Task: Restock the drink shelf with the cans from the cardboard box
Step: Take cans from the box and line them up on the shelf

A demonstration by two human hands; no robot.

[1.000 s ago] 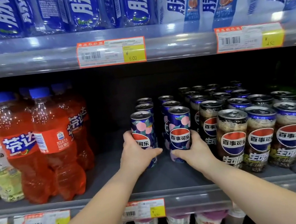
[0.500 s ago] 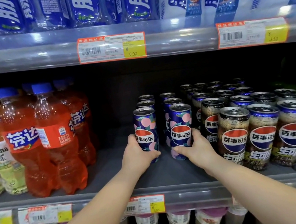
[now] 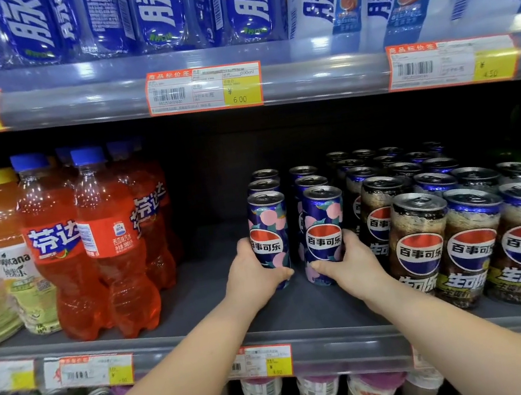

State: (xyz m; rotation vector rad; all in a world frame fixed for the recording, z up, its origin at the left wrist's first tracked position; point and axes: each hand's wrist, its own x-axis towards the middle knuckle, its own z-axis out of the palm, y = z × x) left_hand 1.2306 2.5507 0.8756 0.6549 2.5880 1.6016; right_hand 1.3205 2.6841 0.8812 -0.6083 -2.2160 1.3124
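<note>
Restocking under way: a person's left hand grips a slim dark-blue aluminium can printed with pink peaches, fingers curled round its lower half. The right hand wraps a second slim peach-print can the same way. Both cans stand upright on the grey metal drink shelf, just beside each other with a narrow gap between them. They sit directly above the orange-bordered white-and-yellow price tag clipped to the shelf's front rail. Further matching slim cans line up in two rows behind the held pair, deeper in from the tag. Above and right of the tag, squat brown-and-blue cola cans crowd the shelf close by the right hand. Above and left of the tag stand clear plastic bottles of orange-red soda with blue caps.
</note>
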